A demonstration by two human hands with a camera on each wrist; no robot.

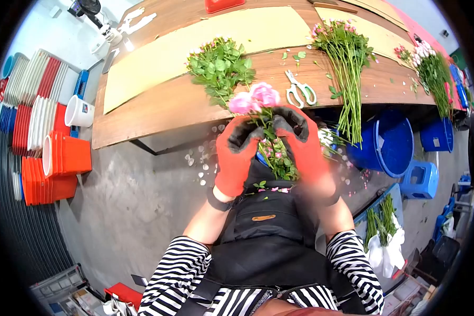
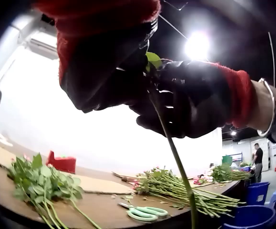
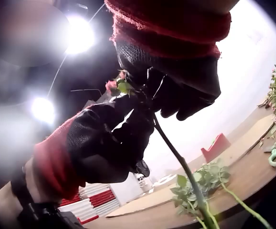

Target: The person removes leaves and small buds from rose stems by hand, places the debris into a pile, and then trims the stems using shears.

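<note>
Both gloved hands meet at a rose stem below pink blooms (image 1: 264,95) in the head view. The left hand (image 1: 234,158) pinches it from the left, the right hand (image 1: 308,150) from the right. In the left wrist view the bare lower stem (image 2: 176,157) slants down from between the left hand (image 2: 104,67) and right hand (image 2: 195,95). From the right wrist view, the left hand (image 3: 97,140) and right hand (image 3: 171,71) nearly touch around the stem (image 3: 178,157), a small pink bud (image 3: 111,86) beside them. Glove overlap hides the exact fingertip contacts.
Beyond the hands, a leafy bunch (image 1: 218,66), green-handled scissors (image 1: 300,90) and a long-stemmed rose bunch (image 1: 347,68) lie on the wooden table (image 1: 142,118). Blue buckets (image 1: 387,142) stand at the right. Orange crates (image 1: 68,152) are at the left. Petals litter the floor.
</note>
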